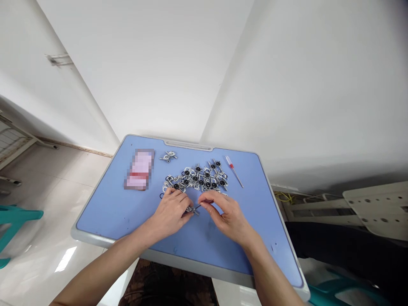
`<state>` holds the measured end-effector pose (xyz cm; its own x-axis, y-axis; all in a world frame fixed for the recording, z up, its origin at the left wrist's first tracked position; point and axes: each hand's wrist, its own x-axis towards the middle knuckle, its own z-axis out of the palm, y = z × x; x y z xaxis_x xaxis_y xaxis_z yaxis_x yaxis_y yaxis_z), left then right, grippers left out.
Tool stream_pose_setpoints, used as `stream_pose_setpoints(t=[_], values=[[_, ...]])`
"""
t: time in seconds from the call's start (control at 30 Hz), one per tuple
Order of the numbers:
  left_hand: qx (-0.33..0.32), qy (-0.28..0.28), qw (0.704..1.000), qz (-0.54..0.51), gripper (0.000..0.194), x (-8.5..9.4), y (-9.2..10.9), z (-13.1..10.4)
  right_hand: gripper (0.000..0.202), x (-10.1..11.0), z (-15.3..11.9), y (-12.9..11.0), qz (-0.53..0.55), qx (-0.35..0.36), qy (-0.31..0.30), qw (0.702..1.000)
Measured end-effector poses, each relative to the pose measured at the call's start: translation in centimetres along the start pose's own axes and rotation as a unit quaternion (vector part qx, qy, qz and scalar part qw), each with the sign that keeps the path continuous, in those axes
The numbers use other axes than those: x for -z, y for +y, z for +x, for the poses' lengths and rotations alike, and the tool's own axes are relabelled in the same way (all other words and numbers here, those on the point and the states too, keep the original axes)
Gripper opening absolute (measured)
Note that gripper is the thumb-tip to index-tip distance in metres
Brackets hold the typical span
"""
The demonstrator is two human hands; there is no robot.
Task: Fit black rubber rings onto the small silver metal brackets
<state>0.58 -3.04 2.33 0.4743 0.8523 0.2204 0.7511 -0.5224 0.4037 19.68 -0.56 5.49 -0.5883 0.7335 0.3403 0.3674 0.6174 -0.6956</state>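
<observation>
Over the near middle of the blue table [127, 216], my left hand [172, 209] is closed around a small silver metal fitting [190, 209] with short stems. Its outer end sticks out past my thumb and fingertips. Just to the right, my right hand [225, 211] pinches a thin dark rod [198, 206] that reaches to the fitting. Whether the rod is part of the fitting or separate, I cannot tell. Beyond my hands lies a pile of similar metal fittings [195, 178], many with round black caps. Some loose dark rings lie among them.
A screwdriver with a clear and red handle [230, 162] lies at the right. A few fittings [168, 156] sit apart at the back. On the left lies a blurred-out phone-shaped object [139, 169]. White walls stand behind; a green stool [15, 221] is at left.
</observation>
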Motion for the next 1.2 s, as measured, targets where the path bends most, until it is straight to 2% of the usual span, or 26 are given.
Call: stream_pose_setpoints(t=[0.4, 0.6, 0.8, 0.87, 1.07, 1.13, 1.2], values=[[0.002, 0.003, 1.000, -0.004, 0.006, 0.0, 0.0, 0.0, 0.016, -0.2, -0.2, 0.3, -0.012, 0.024, -0.011, 1.000], [-0.001, 0.007, 1.000, 0.003, 0.006, 0.0, 0.0, 0.0, 0.024, -1.0, -0.3, 0.8, -0.065, 0.044, 0.036, 0.996], [0.001, 0.003, 1.000, -0.001, 0.006, 0.1, 0.0, 0.0, 0.039, -0.2, -0.1, 0.1, -0.037, 0.029, -0.011, 0.999], [0.001, 0.001, 1.000, -0.002, 0.005, 0.1, 0.1, 0.0, 0.038, -0.1, -0.1, 0.0, -0.027, 0.023, -0.002, 0.999], [-0.007, -0.002, 1.000, -0.015, 0.005, 0.1, 0.1, 0.0, 0.023, -1.0, -0.1, 0.8, -0.059, 0.030, 0.083, 0.994], [-0.008, -0.001, 1.000, -0.017, 0.007, 0.1, 0.1, 0.0, 0.020, -1.0, -0.1, 0.8, -0.055, 0.032, 0.088, 0.994], [-0.007, 0.001, 1.000, -0.018, 0.007, 0.1, 0.1, 0.0, 0.019, -0.5, 0.0, 0.6, -0.039, 0.028, 0.063, 0.997]])
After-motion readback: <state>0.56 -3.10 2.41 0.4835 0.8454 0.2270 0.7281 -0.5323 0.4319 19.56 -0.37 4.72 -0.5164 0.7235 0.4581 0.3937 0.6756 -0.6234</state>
